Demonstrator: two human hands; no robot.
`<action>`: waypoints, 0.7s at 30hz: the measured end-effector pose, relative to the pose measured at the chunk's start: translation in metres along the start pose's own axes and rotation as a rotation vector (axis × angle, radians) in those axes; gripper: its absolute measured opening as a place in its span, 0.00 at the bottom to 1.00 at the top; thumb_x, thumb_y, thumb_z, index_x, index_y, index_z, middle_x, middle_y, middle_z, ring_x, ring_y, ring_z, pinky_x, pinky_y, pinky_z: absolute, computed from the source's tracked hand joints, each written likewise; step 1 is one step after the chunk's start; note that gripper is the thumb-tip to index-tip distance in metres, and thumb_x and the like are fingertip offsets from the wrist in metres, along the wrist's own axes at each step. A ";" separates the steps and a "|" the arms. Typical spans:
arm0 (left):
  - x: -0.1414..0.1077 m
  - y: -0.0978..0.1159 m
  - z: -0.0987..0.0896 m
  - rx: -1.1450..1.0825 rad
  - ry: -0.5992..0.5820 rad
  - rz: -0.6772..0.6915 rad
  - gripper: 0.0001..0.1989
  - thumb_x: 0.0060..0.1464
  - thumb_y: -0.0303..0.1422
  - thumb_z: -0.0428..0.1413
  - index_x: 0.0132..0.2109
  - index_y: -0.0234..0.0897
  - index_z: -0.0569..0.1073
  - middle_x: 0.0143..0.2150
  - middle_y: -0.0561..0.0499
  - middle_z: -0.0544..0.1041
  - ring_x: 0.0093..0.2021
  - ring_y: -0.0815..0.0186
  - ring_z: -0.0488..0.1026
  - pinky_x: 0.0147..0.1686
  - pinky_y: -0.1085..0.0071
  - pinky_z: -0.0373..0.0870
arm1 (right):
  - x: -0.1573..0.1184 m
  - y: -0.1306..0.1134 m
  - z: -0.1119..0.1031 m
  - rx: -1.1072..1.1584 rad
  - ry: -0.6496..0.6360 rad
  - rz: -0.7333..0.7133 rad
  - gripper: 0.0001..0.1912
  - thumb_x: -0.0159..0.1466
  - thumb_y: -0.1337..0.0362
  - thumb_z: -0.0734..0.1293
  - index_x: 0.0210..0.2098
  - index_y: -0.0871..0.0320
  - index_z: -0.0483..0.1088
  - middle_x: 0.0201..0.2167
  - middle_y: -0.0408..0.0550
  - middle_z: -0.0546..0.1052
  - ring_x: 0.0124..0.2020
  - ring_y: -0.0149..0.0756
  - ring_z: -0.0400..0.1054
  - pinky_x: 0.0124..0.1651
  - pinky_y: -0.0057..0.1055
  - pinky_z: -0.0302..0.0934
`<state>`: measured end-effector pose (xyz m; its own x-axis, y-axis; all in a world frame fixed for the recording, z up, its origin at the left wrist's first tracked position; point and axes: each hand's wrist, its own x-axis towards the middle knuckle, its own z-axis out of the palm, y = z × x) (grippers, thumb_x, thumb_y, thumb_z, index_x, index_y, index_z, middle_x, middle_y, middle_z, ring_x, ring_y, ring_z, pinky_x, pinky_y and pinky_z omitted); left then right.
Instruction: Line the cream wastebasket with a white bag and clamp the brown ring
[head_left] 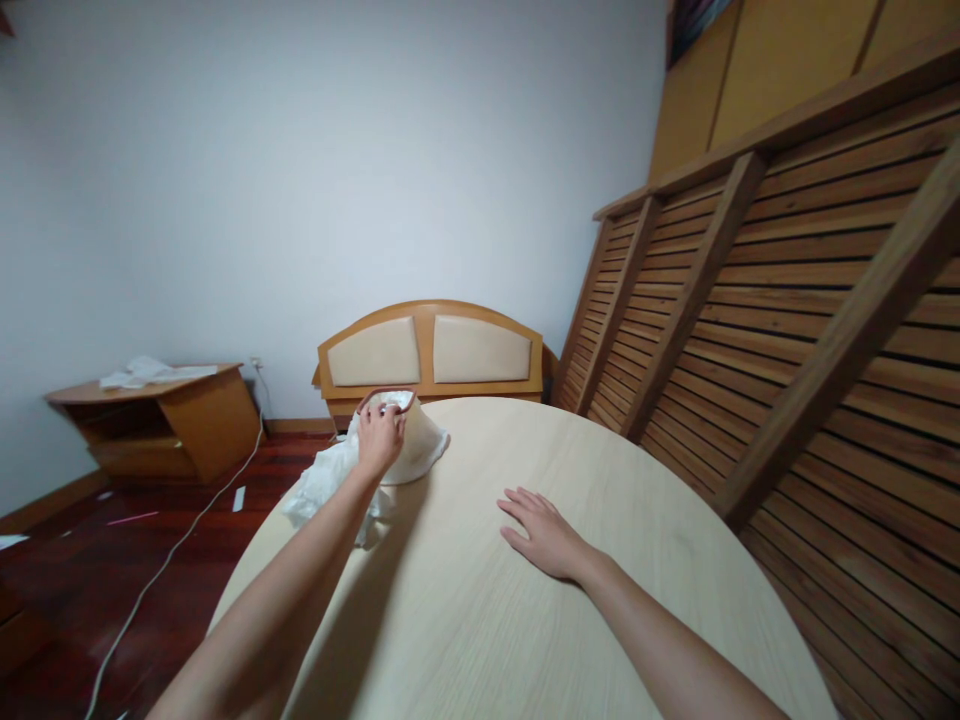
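Observation:
A cream container [420, 446] with a brown rim stands at the far left part of the round pale table [600, 480]. My left hand [381, 436] is at its rim, fingers bent over the opening around something small and whitish that I cannot make out. White crumpled plastic [328, 480] lies beside the container, partly behind my left forearm. On the table to the right, my right hand [541, 532] rests palm down, fingers apart, holding nothing.
Behind the table is a headboard [427, 350] with two cream panels. Slatted wooden frames [712, 290] lean along the right. A low cabinet [202, 425] with white sheets on top stands at the left, and a cable [184, 538] crosses the dark red floor.

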<state>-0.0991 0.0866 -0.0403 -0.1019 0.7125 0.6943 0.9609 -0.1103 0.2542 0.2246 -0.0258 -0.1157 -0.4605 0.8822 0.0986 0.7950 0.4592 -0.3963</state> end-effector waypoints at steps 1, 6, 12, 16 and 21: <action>0.000 -0.001 0.001 -0.012 0.003 0.003 0.12 0.61 0.32 0.52 0.48 0.35 0.76 0.57 0.36 0.72 0.64 0.43 0.61 0.62 0.44 0.60 | 0.000 0.000 0.000 0.002 0.000 0.001 0.31 0.70 0.48 0.58 0.68 0.56 0.62 0.72 0.53 0.58 0.73 0.49 0.47 0.73 0.48 0.39; -0.008 0.010 0.000 -0.094 0.031 0.045 0.10 0.61 0.31 0.51 0.44 0.38 0.77 0.54 0.39 0.75 0.62 0.45 0.61 0.62 0.43 0.61 | -0.001 0.000 -0.001 0.013 0.004 -0.003 0.31 0.70 0.48 0.58 0.67 0.56 0.63 0.72 0.53 0.58 0.73 0.48 0.47 0.73 0.48 0.39; -0.040 0.050 -0.005 -0.213 0.056 0.165 0.09 0.62 0.30 0.52 0.45 0.41 0.76 0.56 0.43 0.73 0.64 0.48 0.61 0.64 0.45 0.61 | -0.001 -0.002 -0.001 0.009 0.041 -0.019 0.30 0.69 0.49 0.60 0.66 0.56 0.65 0.71 0.54 0.60 0.72 0.49 0.50 0.72 0.48 0.42; -0.069 0.080 -0.013 -0.307 0.060 0.248 0.09 0.64 0.31 0.52 0.47 0.42 0.75 0.58 0.45 0.72 0.65 0.50 0.59 0.65 0.45 0.61 | -0.002 -0.013 -0.010 0.023 0.218 -0.059 0.17 0.67 0.54 0.63 0.47 0.54 0.77 0.51 0.50 0.80 0.52 0.45 0.73 0.57 0.39 0.62; -0.105 0.104 -0.031 -0.405 0.051 0.338 0.09 0.65 0.30 0.51 0.48 0.45 0.75 0.59 0.46 0.72 0.67 0.51 0.58 0.64 0.45 0.64 | -0.007 -0.031 -0.027 0.025 0.520 -0.058 0.15 0.68 0.56 0.59 0.31 0.54 0.70 0.29 0.48 0.77 0.33 0.40 0.71 0.42 0.36 0.64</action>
<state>0.0037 -0.0214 -0.0654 0.1740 0.5577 0.8116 0.7667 -0.5939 0.2437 0.2141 -0.0433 -0.0797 -0.2412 0.7933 0.5590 0.7614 0.5119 -0.3978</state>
